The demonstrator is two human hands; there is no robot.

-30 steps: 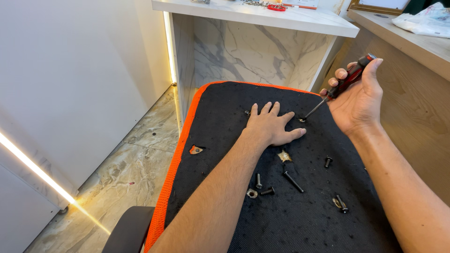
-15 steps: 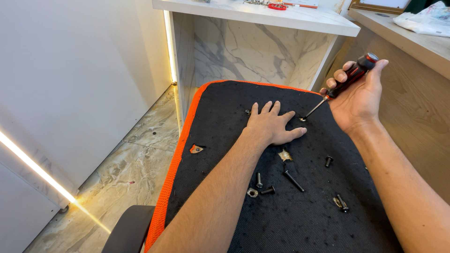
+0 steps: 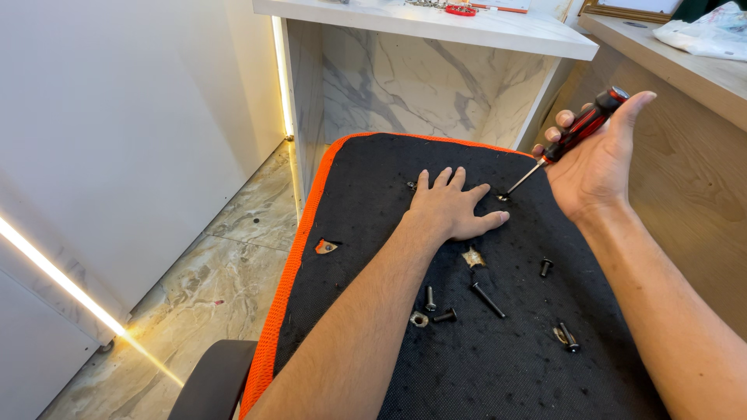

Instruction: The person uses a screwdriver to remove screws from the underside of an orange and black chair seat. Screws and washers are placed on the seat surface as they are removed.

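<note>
A black fabric chair underside [image 3: 373, 194] with an orange mesh rim lies flat below me. My left hand [image 3: 450, 206] rests palm down on it, fingers spread, holding nothing. My right hand [image 3: 595, 163] grips a red and black screwdriver [image 3: 580, 132] by the handle, thumb raised. The metal shaft slants down to a screw [image 3: 502, 197] set in the fabric just right of my left index finger. Another small screw head [image 3: 410, 186] shows left of my left hand.
Several loose black bolts [image 3: 487, 299] and a nut [image 3: 419, 320] lie on the fabric near my forearms. A white marble-look desk [image 3: 436, 70] stands beyond the chair, a wooden counter [image 3: 685, 117] on the right, a white wall and tiled floor [image 3: 226, 272] on the left.
My right hand has turned slightly on the screwdriver handle and the thumb has lifted off it. The left hand stays flat in place.
</note>
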